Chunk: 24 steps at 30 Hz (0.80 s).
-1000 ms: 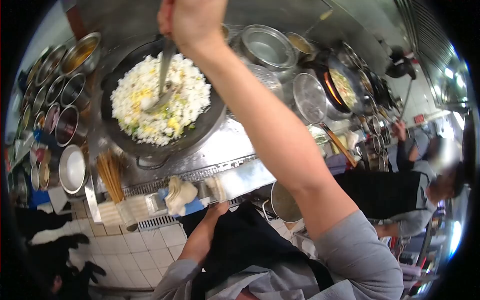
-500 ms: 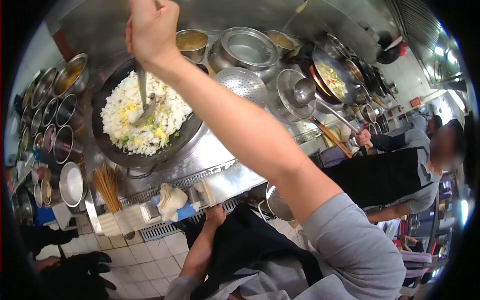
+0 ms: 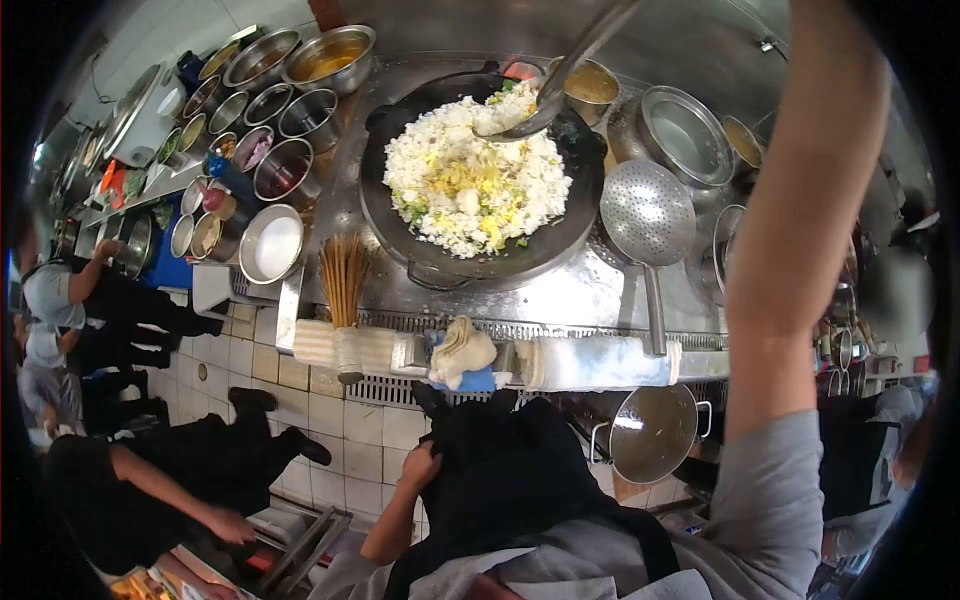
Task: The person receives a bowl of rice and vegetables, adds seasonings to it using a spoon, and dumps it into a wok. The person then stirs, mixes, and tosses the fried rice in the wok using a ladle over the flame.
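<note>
White rice with yellow egg and green bits (image 3: 470, 185) lies in a large black wok (image 3: 540, 255). A metal ladle (image 3: 550, 100) rests its bowl on the upper part of the rice; its handle runs up past the top edge. My right forearm reaches up at the right, and my right hand is beyond the top of the view. Low by my black apron, below the counter edge, my left hand (image 3: 422, 465) is closed; whatever is in it, if anything, is hidden.
A perforated skimmer (image 3: 648, 215) lies right of the wok. A bamboo brush (image 3: 343, 280) and a folded cloth (image 3: 462, 352) sit along the front edge. Bowls of ingredients stand left; a large pot (image 3: 653, 432) is below the counter. Other people stand left and right.
The view has swung left, so the wok appears further right. The ladle has moved from mid-rice to its upper edge. My right hand has left the view; my left hand remains low.
</note>
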Motion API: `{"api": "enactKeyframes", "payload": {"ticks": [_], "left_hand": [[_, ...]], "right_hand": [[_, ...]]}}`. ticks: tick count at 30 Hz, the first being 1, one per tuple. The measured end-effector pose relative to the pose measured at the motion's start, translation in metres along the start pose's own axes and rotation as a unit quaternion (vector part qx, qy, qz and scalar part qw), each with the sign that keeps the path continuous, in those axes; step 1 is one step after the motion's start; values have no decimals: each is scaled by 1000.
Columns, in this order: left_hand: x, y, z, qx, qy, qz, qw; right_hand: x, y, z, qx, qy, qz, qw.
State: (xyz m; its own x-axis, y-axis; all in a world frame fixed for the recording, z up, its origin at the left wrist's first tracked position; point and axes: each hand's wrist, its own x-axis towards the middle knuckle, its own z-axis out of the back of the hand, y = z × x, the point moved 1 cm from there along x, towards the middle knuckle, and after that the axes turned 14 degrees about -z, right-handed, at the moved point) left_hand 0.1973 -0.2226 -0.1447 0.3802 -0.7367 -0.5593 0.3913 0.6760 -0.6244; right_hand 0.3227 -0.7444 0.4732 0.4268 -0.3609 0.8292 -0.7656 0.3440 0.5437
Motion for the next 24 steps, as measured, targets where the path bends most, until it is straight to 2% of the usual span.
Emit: {"api": "enactKeyframes", "payload": {"ticks": [2, 3, 5, 6, 9, 11, 13, 14, 15, 16, 17, 19, 20, 22, 23, 24], "left_hand": [[-20, 36, -7, -32, -13, 12, 999], [-27, 50, -14, -48, -20, 18, 999], [-44, 71, -30, -76, -59, 64, 993], [-44, 79, -33, -91, -82, 85, 989], [-60, 93, -39, -209, -73, 149, 964], [-70, 94, -37, -232, -97, 165, 954], [-77, 123, -52, -270, -121, 163, 941], [-71, 140, -57, -222, -111, 127, 960], [-64, 163, -63, -173, -98, 91, 976], [-62, 176, -65, -124, -87, 54, 987], [-54, 181, -57, -91, -50, 83, 991], [-38, 185, -33, -46, -56, 60, 996], [-27, 182, -18, -67, -86, 63, 992], [-31, 140, 22, -115, -145, 77, 980], [-32, 119, 40, -119, -138, 67, 981], [-30, 100, 59, -120, -132, 55, 982]], "right_hand": [[-24, -23, -14, -36, -91, -38, 995], [-58, -49, -24, -65, -200, -125, 970], [-106, -142, 4, -89, -178, -235, 951], [-103, -145, 7, 26, -152, -291, 944], [-76, -96, -10, 70, -256, -335, 904], [-64, -62, -1, 29, -136, -293, 946], [-91, -67, 2, 74, -108, -313, 940], [-113, -71, 5, 93, -96, -323, 937], [-140, -93, -40, -53, -260, -286, 921], [-147, -98, -45, -15, -252, -273, 928], [-147, -110, -41, 2, -224, -286, 932], [-124, -104, -40, 41, -260, -337, 904], [-114, -91, -36, 30, -250, -320, 913], [-102, -57, -33, 14, -227, -298, 927], [-104, -40, -38, -3, -240, -293, 925], [-117, -57, -39, -25, -260, -291, 920]]}}
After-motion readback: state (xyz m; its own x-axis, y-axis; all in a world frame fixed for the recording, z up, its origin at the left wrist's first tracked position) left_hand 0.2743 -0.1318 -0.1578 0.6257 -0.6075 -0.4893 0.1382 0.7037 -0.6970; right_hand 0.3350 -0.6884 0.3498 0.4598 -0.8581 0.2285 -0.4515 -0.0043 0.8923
